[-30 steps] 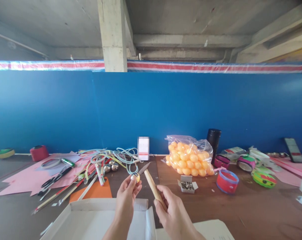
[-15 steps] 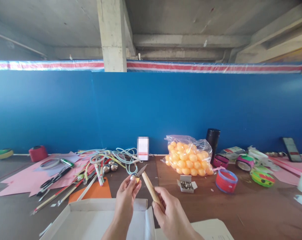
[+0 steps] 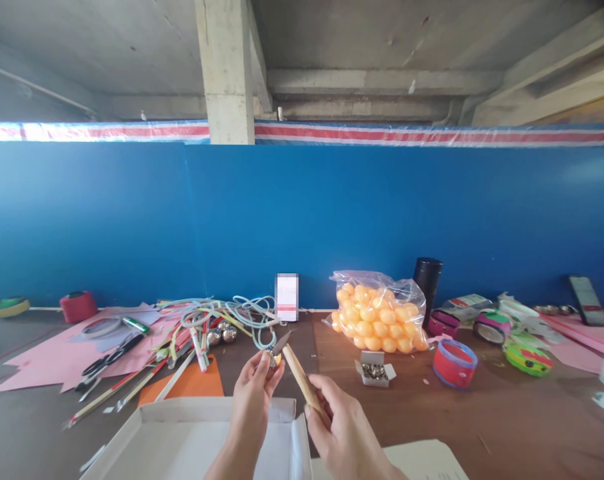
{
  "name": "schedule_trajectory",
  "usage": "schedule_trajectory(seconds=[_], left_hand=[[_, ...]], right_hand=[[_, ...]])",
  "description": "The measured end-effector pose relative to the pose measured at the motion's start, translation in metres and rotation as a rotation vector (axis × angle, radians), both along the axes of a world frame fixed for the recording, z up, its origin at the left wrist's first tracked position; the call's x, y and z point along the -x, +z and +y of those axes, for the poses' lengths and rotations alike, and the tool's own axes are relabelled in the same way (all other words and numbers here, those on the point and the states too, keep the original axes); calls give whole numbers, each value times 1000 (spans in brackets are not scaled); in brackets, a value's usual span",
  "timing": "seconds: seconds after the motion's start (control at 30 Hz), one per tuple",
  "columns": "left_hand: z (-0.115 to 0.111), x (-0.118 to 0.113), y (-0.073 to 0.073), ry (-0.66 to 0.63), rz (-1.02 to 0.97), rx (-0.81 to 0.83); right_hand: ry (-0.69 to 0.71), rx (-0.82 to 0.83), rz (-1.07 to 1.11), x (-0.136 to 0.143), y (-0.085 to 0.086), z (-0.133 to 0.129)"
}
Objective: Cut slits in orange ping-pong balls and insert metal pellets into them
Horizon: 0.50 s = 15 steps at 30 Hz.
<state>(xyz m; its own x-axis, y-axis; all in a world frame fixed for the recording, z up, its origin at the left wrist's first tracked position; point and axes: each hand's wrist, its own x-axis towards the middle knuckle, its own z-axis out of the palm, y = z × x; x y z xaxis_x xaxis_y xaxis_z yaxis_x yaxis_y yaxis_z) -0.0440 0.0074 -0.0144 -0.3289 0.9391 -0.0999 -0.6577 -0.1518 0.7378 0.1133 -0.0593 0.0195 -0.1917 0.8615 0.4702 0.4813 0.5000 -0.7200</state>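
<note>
My left hand (image 3: 252,393), at the lower centre, pinches a small shiny round object (image 3: 273,359) with silver and yellow showing; its details are too small to tell. Just right of it, my right hand (image 3: 339,420) is wrapped round a light wooden handle (image 3: 301,377). A short dark pointed blade (image 3: 282,342) slants up between the object and the handle's top end; where it joins the handle cannot be made out. Both hands are above an open white box (image 3: 182,440) at the table's front.
A bag of orange balls (image 3: 377,320) and a small box of metal pieces (image 3: 375,371) lie right of centre. Scissors (image 3: 107,360), metal balls (image 3: 222,333), tubing (image 3: 252,310) and pink paper (image 3: 37,363) are on the left. A red-blue tape ring (image 3: 455,363) sits farther right.
The blade tip has shifted slightly left and down. Both hands keep their grips, and the table scene has shifted very slightly in view.
</note>
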Motion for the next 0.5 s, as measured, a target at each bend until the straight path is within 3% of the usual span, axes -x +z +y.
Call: schedule_trajectory(seconds=[0.5], left_hand=[[0,1,-5,13,35,-19]], right_hand=[[-14,5,-66,0,-7,2]])
